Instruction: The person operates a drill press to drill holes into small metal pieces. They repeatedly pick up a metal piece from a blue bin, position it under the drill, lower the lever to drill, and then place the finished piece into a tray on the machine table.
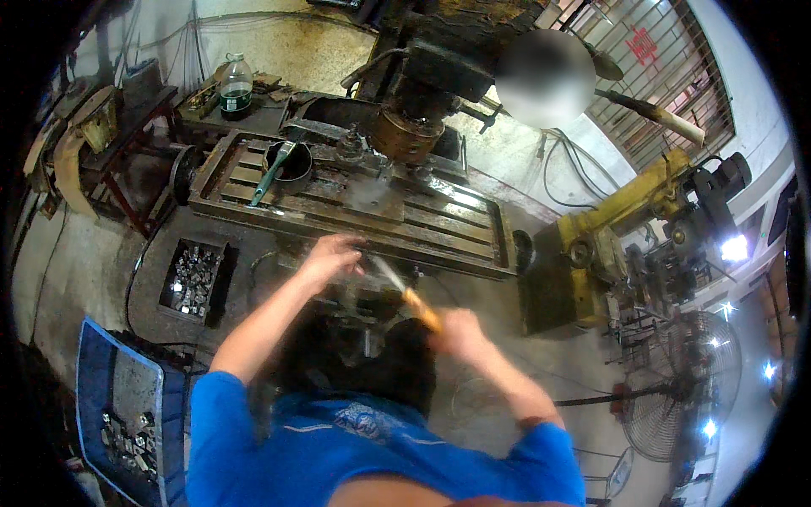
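Note:
My right hand is closed round the orange-yellow handle of a file. Its grey blade slants up and left toward my left hand, blurred at the far end. The left hand's fingers are bent together by the blade's tip; whatever they hold is too small and blurred to make out. Both hands are in front of the near edge of a slotted machine table. On that table stands a dark round can with a green-handled brush resting across it. Beyond them is the machine's spindle head.
At the left, a dark box holds many small metal pieces, and a blue crate holds more. A plastic bottle stands behind the table's left end. To the right are a yellow machine and a large fan.

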The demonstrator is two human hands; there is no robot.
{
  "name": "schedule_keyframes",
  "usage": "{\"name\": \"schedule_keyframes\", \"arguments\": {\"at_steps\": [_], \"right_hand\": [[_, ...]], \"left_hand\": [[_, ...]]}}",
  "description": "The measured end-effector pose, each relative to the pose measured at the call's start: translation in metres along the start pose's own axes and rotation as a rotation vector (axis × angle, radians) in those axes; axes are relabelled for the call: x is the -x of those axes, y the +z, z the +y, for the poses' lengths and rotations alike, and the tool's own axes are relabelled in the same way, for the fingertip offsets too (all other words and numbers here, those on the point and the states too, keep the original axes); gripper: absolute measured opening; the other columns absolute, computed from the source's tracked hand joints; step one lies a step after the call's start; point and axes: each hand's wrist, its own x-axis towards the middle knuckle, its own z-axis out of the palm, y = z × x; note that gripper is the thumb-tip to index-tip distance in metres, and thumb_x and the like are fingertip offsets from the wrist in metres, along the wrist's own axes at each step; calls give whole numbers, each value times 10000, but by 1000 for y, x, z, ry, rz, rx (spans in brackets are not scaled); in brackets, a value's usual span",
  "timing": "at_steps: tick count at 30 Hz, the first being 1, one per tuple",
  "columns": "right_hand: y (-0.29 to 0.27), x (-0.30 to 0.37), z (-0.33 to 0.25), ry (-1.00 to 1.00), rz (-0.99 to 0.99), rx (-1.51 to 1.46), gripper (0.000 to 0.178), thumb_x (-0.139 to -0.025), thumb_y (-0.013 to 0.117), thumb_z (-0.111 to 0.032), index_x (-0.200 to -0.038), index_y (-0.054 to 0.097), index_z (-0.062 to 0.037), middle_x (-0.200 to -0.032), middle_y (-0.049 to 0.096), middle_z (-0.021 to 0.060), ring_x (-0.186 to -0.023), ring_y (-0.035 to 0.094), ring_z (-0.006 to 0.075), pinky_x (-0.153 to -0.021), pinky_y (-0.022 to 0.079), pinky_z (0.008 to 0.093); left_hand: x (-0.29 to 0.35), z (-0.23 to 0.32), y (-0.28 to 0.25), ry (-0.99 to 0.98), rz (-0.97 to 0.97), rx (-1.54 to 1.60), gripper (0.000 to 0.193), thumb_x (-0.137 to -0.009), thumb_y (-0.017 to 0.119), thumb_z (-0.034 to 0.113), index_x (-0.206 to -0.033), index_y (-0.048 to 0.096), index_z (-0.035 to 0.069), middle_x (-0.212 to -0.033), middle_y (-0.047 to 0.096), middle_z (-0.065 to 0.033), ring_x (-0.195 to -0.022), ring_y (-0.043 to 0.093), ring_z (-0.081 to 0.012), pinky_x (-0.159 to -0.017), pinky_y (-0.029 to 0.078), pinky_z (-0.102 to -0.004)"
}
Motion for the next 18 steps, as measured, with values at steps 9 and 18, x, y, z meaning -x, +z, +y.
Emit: {"name": "schedule_keyframes", "arguments": {"at_steps": [9,18], "right_hand": [[-38,-168,7,271,130,43,284,-650,554,-217,-816,651,-8,-862,636,189,-836,620,329,-765,490,396],[-47,-201,-13,291,71,-10,343,-667,513,-222,-912,622,-9,-973,612,208,-935,596,316,-821,470,380]], "left_hand": [[16,2,-12,-31,17,-11,382,-762,541,21,-1134,491,-47,-807,618,-103,-727,625,-175,-681,505,-277],[52,8,-55,-36,178,5,365,-770,556,37,-1118,500,-58,-809,605,-100,-722,629,-194,-682,525,-291]]}}
